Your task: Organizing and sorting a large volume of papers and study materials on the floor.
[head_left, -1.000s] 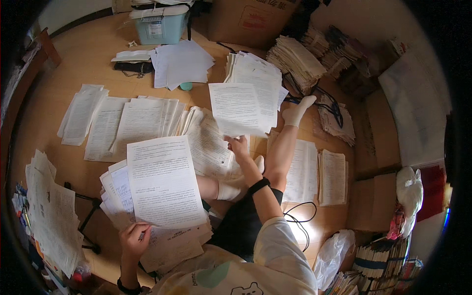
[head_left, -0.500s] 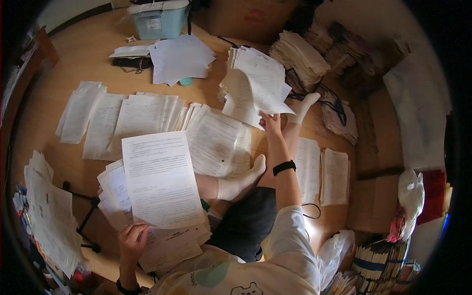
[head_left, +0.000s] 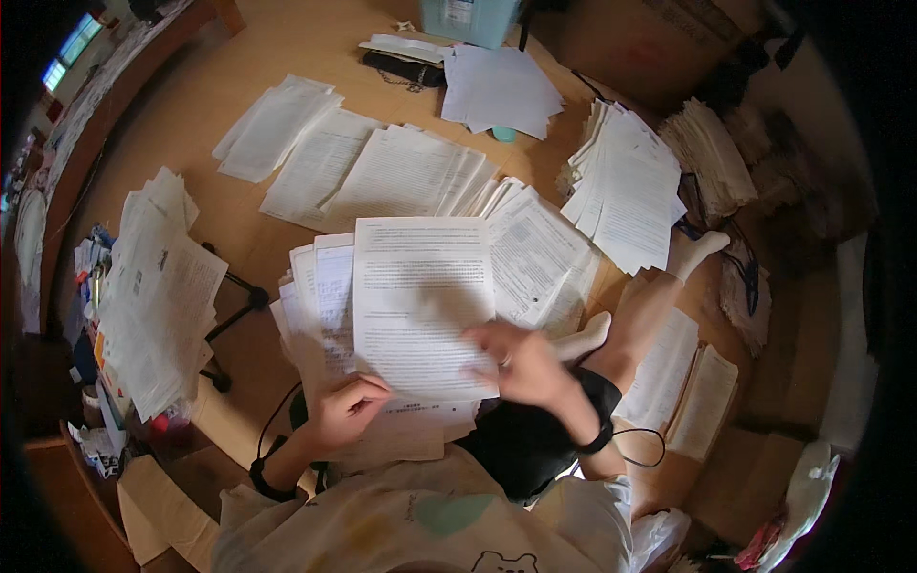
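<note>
A printed sheet of paper [head_left: 420, 258] lies in front of me on top of a pile of papers [head_left: 334, 296] at my lap. My left hand [head_left: 353, 406] pinches this sheet by its lower left corner. Over the sheet's lower right part is my right hand [head_left: 525, 363], its fingers spread and blurred by motion, with nothing seen in them. Whether they touch the paper I cannot tell. Beyond my right hand, a fanned stack of printed sheets [head_left: 626, 186] rests on the floor near my foot.
Rows of paper piles [head_left: 411, 172] spread across the wooden floor. More sheets [head_left: 702, 401] lie right of my leg. A tall paper heap [head_left: 158, 296] stands at left beside a black metal stand [head_left: 253, 296]. A blue bin [head_left: 468, 19] and cardboard box [head_left: 659, 48] are at the back.
My right hand has let go of the curled sheet on the fanned stack and come back to the sheet before me. That stack now lies flat. The view has shifted left.
</note>
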Demonstrator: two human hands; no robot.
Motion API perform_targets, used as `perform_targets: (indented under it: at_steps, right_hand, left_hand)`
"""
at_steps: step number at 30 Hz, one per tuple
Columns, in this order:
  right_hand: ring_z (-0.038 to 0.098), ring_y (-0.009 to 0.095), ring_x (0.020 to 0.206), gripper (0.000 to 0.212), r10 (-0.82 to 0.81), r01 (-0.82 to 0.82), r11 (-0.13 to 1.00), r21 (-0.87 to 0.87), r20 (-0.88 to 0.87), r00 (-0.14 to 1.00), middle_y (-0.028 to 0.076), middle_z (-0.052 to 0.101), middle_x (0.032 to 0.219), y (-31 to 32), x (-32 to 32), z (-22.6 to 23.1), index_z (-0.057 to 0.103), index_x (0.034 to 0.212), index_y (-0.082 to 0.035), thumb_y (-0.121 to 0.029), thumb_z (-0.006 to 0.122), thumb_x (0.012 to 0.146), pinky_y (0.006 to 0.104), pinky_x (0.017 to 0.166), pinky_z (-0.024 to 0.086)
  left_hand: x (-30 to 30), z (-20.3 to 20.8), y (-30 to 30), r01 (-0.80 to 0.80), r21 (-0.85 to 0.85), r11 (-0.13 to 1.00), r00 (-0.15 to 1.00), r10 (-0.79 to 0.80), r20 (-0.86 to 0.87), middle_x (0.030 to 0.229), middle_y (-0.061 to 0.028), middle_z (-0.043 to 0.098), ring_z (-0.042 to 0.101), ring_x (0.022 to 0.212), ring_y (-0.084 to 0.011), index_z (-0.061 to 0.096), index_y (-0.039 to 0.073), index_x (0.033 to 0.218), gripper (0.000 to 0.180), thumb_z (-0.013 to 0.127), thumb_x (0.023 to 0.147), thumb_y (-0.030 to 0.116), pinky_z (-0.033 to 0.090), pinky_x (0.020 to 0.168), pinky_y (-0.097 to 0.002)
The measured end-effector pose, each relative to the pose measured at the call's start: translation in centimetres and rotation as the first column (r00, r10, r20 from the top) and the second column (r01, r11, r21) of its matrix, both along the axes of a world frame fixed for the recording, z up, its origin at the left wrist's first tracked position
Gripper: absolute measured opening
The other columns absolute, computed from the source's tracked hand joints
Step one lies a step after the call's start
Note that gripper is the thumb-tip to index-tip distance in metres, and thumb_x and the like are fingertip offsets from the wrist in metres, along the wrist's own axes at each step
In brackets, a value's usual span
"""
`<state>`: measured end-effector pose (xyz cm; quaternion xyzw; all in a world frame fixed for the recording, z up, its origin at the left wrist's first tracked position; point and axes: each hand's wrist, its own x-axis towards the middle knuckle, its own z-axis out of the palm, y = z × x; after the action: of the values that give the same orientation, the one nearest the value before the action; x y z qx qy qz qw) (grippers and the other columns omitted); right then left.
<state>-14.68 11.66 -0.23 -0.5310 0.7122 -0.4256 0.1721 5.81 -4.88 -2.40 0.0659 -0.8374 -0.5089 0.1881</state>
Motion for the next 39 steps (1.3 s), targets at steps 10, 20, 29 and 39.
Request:
perform_targets:
  at_steps: [10,20,29,39]
  right_hand:
    - [0.053,0.024,0.055,0.017,0.111,-0.110,0.994,0.014,-0.119,0.987,0.009,0.051,0.063,-1.7,7.1,-2.2,0.061,0.085,-0.004,-0.016,0.060,0.074,0.0329,0.048,0.042]
    - [0.039,0.006,0.042,0.012,-0.350,0.675,0.737,0.042,0.878,0.327,-0.001,0.045,0.057,2.6,7.5,-3.6,0.053,0.073,-0.003,-0.008,0.050,0.084,0.0211,0.036,0.031]
    - [0.037,0.007,0.041,0.018,-0.245,0.679,0.718,0.154,0.969,0.039,-0.002,0.044,0.059,3.8,6.7,-5.2,0.051,0.075,-0.006,-0.018,0.045,0.087,0.0192,0.038,0.029]
    - [0.038,0.006,0.041,0.013,-0.328,0.924,0.379,0.059,0.942,0.074,-0.003,0.043,0.057,7.2,5.1,-5.4,0.050,0.074,-0.009,-0.016,0.048,0.086,0.0201,0.036,0.031]
  left_hand:
    - [0.7,0.2,0.2,-0.006,0.168,0.986,0.996,-0.010,0.093,0.088,-0.0071,0.058,0.051,0.058,-0.0052,0.056,0.000,0.086,0.014,0.059,0.072,-0.002,0.038,0.045,-0.0169]
    - [-0.1,-2.6,-1.0,-0.367,0.550,0.751,0.929,0.262,0.262,0.109,-0.0152,0.042,0.059,0.078,-0.0189,0.024,-0.001,0.123,0.051,0.052,0.082,0.012,0.048,0.060,-0.0238]
    - [-2.4,-2.3,-1.1,-0.350,0.781,0.517,0.880,-0.105,0.463,0.087,-0.0128,0.057,0.058,0.075,-0.0156,0.032,-0.004,0.118,0.048,0.046,0.086,0.030,0.046,0.062,-0.0247]
    - [-0.7,-3.9,-1.1,-0.233,0.594,0.770,0.959,0.082,0.271,0.089,-0.0139,0.060,0.057,0.080,-0.0131,0.035,-0.006,0.116,0.045,0.056,0.077,0.003,0.045,0.067,-0.0226]
